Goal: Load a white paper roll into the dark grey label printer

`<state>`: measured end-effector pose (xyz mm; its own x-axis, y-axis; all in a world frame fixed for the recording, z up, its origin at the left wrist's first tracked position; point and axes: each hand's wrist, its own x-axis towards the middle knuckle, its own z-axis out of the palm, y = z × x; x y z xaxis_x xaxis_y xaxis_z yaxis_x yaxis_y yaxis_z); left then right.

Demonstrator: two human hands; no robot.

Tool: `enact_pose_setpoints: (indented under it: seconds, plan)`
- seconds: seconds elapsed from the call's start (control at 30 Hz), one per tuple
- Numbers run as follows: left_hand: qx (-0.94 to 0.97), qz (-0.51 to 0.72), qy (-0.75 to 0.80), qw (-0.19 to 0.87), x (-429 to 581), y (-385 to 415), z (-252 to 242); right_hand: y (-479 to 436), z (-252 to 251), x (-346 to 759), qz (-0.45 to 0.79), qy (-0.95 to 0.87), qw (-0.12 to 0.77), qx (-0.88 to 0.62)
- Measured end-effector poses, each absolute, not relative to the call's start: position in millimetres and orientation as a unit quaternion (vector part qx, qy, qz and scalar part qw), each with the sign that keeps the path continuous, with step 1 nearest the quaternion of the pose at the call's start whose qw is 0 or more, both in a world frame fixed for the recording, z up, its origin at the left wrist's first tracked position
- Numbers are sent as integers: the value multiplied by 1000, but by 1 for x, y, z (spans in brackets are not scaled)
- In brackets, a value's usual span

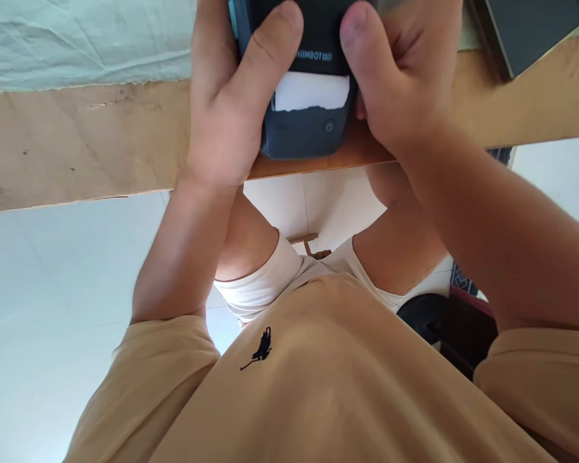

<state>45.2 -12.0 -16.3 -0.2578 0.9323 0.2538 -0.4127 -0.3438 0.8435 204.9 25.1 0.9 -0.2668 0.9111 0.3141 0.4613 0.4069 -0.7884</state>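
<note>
My two hands had the dark printer (299,136) between them at the table's front edge (91,145), straight ahead of my chest, so neither hand was nearer: it lay just to the right of my left hand (224,125) and just to the left of my right hand (408,87), touching both. I was gripping it from its two sides, thumbs laid over the black top (318,26) and pointing away from me; most of my other fingers were hidden round the sides, and I could not tell how far they reached underneath. My left thumb crossed further in and covered the start of the lettering (314,56), while my right thumb pressed nearer its own side. The end with the power button (329,127) faced me, and the torn white paper (311,92) stuck out crosswise between the button and the lettering, below both thumb tips, with no finger on it. The far end ran out of view, so I could not judge the printer's full length or say which way its long axis ran, nor whether it rested on the wood or was held off it. A dark flat device (535,29) lay beyond my right hand, well apart from the printer.
</note>
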Motion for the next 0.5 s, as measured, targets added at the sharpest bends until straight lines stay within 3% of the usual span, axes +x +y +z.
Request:
enact_pose_setpoints:
  seconds: [0.13, 0.3, 0.5]
  plan:
    - [385, 698, 369, 478, 35, -17, -7, 22, 9, 207, 307, -737, 368, -477]
    - [473, 513, 385, 604, 7, 0, -7, 19, 14, 208, 339, -725, 346, -490]
    - [431, 491, 374, 658, 1, 12, -2, 19, 11, 210, 347, -712, 345, -505]
